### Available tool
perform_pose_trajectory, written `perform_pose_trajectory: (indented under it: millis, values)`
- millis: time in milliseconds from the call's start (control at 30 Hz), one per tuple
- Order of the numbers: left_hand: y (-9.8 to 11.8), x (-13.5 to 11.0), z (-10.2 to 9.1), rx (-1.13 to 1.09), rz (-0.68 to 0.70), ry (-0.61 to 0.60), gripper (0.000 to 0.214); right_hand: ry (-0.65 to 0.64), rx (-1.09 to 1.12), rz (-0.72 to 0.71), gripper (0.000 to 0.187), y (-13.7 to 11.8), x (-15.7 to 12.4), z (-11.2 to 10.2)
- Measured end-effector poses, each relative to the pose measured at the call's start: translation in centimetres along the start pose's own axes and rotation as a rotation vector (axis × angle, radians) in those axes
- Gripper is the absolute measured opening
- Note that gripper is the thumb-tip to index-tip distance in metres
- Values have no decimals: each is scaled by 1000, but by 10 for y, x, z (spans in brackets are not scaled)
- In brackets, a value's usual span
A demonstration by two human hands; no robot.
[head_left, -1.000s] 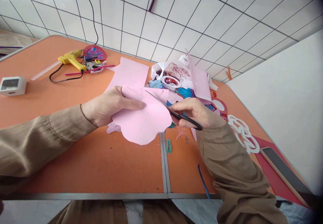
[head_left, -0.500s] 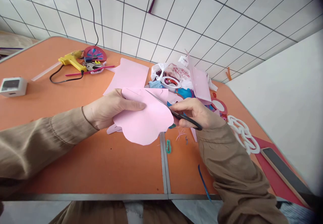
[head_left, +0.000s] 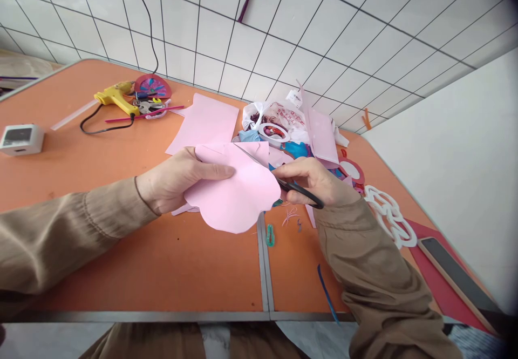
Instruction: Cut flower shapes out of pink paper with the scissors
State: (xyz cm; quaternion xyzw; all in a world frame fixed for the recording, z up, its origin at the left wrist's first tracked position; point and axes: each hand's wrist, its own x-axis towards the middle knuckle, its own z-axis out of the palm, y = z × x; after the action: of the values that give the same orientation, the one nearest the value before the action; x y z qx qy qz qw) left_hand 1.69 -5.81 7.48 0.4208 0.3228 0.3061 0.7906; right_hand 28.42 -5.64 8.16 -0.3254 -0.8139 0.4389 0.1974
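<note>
A pink foam or paper sheet [head_left: 234, 202] with a scalloped lower edge is held above the table. My left hand [head_left: 182, 178] is closed on its left side, thumb on top and fingers hidden beneath. In my right hand [head_left: 313, 181] are scissors [head_left: 301, 191] with black handles. Their blades lie at the sheet's upper right, along the curved edge, pointing up and left. Whether the blades are fully closed I cannot tell.
Behind lie another pink sheet [head_left: 212, 119], a white plastic bag [head_left: 285, 119] and a folded pink piece [head_left: 321, 135]. A yellow glue gun [head_left: 115, 100] and a white box [head_left: 22, 139] are at left. White cutouts [head_left: 390, 216] and a green clip [head_left: 270, 235] lie right.
The pink sheet has shifted very slightly right at its lower part, and my left hand has tilted a little with it. The right hand and scissors stay almost in place.
</note>
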Motion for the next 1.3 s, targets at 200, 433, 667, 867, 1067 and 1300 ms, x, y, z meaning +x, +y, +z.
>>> perform_pose_trajectory:
  millis: [200, 433, 667, 867, 1067, 1300]
  values:
    - [0, -2, 5, -82, -34, 16, 45, -3, -4, 7, 47, -2, 1, 0]
    - [0, 1, 1, -96, -68, -15, 40, -19, 0, -61, 40, 0, 1, 0]
    - [-1, 4, -7, -28, -58, -43, 40, -10, 12, -61, 35, -1, 1, 1]
    - [1, 1, 0, -33, -53, -25, 43, 26, 38, -18, 44, -1, 0, 3]
    - [1, 0, 4, -91, -44, -39, 48, 30, 51, -6, 42, -1, 0, 4]
    - [-5, 0, 3, -135, -16, -67, 53, -2, 114, 21, 35, 2, 0, 1]
